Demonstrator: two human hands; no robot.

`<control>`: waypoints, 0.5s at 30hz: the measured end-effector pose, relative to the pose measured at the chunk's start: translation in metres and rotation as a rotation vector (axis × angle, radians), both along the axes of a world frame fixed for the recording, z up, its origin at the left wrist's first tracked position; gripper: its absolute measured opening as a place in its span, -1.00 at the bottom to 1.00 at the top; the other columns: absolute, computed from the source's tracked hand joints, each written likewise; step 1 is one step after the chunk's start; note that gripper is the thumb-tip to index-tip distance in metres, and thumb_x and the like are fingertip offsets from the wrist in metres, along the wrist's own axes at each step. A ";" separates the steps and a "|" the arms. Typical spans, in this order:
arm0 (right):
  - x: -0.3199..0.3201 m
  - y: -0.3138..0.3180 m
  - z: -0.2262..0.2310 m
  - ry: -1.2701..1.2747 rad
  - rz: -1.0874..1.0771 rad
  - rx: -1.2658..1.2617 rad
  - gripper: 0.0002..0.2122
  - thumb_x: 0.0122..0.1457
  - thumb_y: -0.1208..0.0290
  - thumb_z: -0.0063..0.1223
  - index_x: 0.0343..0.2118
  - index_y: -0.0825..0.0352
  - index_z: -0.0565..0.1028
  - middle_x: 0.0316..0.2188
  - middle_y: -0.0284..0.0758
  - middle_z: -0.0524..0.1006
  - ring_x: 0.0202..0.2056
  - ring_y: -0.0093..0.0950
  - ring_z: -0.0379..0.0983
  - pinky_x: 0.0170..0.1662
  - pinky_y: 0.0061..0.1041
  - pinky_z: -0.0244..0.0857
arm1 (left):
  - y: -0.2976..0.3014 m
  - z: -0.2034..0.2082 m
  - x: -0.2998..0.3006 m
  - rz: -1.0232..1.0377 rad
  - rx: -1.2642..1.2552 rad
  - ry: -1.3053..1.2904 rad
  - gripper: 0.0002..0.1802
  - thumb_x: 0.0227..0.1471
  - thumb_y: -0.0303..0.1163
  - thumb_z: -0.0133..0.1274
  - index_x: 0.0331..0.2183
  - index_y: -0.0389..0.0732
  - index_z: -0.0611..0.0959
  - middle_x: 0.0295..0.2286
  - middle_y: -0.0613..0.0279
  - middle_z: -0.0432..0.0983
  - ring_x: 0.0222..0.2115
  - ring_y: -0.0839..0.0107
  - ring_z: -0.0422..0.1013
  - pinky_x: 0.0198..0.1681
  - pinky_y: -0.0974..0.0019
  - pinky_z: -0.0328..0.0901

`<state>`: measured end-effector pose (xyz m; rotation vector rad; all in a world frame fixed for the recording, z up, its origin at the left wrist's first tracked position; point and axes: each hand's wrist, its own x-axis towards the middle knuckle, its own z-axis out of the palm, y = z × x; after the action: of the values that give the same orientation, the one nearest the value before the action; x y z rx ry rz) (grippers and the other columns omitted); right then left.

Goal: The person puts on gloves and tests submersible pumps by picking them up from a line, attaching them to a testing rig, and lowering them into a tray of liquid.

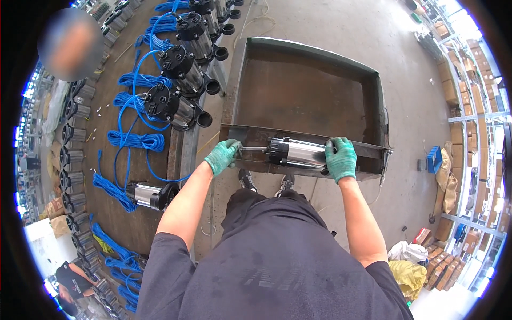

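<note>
A silver and black cylindrical motor unit (304, 153) lies on its side across the near ledge of a rusty metal tank (314, 45). My right hand (341, 158), in a green glove, is wrapped over the unit's right end. My left hand (223, 157), gloved the same, is closed round the outer end of a thin metal rod (254, 148). That rod runs straight into the unit's black left end; whether it is a tool or a shaft, I cannot tell. My palm and fingers hide its outer end.
Several upright submersible pumps (172, 106) with coiled blue cables (136, 141) line the workbench (114, 165) at left. Another pump (149, 196) lies near my left forearm. Shelves of cartons (482, 106) stand at right. Two people are at the far left.
</note>
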<state>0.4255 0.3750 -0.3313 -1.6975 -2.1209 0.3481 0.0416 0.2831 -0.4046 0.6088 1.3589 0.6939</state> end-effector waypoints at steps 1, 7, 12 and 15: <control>-0.002 -0.001 0.002 -0.001 0.004 0.003 -0.88 0.20 0.37 0.18 -0.36 0.31 0.60 -0.33 -0.17 0.56 -0.17 -0.09 0.48 -0.06 -0.12 0.40 | 0.001 0.008 0.000 0.057 -0.064 -0.022 -0.74 0.40 -0.12 0.02 -0.19 -0.08 0.64 -0.53 0.47 0.38 -0.62 0.60 0.25 -0.54 0.41 0.28; -0.001 0.000 0.004 -0.007 0.005 0.001 -0.88 0.20 0.36 0.18 -0.37 0.31 0.60 -0.33 -0.17 0.56 -0.18 -0.09 0.49 -0.06 -0.12 0.40 | 0.005 0.012 -0.004 -0.006 -0.048 -0.153 -0.72 0.36 -0.18 0.10 -0.05 -0.14 0.63 -0.41 0.41 0.51 -0.53 0.57 0.37 -0.48 0.38 0.36; -0.005 0.000 0.005 0.005 0.023 0.023 -0.88 0.20 0.37 0.18 -0.38 0.31 0.60 -0.34 -0.17 0.56 -0.19 -0.10 0.49 -0.07 -0.13 0.41 | 0.003 -0.003 -0.002 -0.201 0.280 0.283 -0.56 0.22 -0.45 0.23 0.12 -0.22 0.58 -0.23 0.36 0.62 -0.29 0.51 0.47 -0.18 0.40 0.43; -0.005 0.000 0.005 0.004 0.010 0.009 -0.88 0.19 0.38 0.18 -0.38 0.31 0.60 -0.35 -0.18 0.56 -0.20 -0.11 0.49 -0.08 -0.15 0.41 | -0.002 -0.007 0.003 -0.183 0.368 0.319 -0.56 0.22 -0.42 0.25 0.12 -0.15 0.62 -0.22 0.42 0.63 -0.26 0.56 0.49 -0.20 0.40 0.42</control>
<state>0.4205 0.3751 -0.3263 -1.6797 -2.1254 0.3440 0.0443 0.2808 -0.4118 1.1630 1.4533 0.7233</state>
